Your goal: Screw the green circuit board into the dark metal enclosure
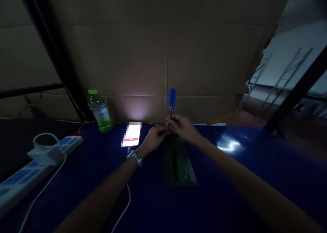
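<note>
A screwdriver with a blue handle [172, 98] stands upright over the far end of a dark device with a green circuit board [182, 158]. My right hand [184, 127] pinches the screwdriver's metal shaft below the handle. My left hand [155, 137], with a metal watch at its wrist, is closed at the far left edge of the device. Its fingertips are close to the screwdriver's lower end. What they hold, if anything, is too dark and small to make out. The screwdriver's tip is hidden by the fingers.
A lit phone [131, 135] with a white cable leans left of my left hand. Farther left stands a green-capped bottle [100, 112]. A white power strip [22, 173] with a plugged-in adapter lies at the left. Brown board rises behind the blue table [230, 171].
</note>
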A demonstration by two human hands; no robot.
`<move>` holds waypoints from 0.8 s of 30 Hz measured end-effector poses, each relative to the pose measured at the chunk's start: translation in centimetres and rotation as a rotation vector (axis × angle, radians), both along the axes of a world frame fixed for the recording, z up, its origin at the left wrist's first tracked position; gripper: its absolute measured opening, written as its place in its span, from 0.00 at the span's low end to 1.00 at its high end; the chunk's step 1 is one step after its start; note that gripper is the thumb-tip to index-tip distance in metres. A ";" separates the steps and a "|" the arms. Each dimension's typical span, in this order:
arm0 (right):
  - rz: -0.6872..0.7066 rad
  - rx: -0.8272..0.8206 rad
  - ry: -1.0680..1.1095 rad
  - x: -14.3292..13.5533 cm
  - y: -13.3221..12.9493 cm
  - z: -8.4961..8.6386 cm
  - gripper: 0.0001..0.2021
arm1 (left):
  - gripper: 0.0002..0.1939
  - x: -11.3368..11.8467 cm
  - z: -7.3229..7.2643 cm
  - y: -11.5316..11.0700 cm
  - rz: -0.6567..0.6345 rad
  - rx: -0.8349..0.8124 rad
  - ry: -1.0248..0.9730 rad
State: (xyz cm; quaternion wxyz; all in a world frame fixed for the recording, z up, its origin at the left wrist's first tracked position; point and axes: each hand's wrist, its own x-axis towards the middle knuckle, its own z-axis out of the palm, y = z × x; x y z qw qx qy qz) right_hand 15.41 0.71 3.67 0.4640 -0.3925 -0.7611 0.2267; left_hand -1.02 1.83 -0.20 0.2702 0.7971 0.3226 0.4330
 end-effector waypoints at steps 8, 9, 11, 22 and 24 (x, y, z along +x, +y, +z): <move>-0.108 0.014 -0.011 0.0 0.1 -0.1 0.08 | 0.06 0.6 -0.4 -0.3 0.104 -0.053 -0.125; -0.096 0.016 -0.025 0.0 0.0 0.0 0.08 | 0.06 0.5 -0.3 -0.3 0.072 -0.043 -0.107; -0.065 0.011 -0.039 0.1 -0.2 0.1 0.07 | 0.07 0.2 0.0 -0.3 0.009 -0.008 -0.053; -0.084 -0.027 -0.065 0.4 0.2 -0.8 0.09 | 0.05 0.2 -0.3 -0.3 0.087 -0.044 -0.055; -0.072 -0.035 -0.060 0.4 0.1 -0.6 0.09 | 0.07 -0.2 0.2 -0.3 0.038 -0.058 -0.048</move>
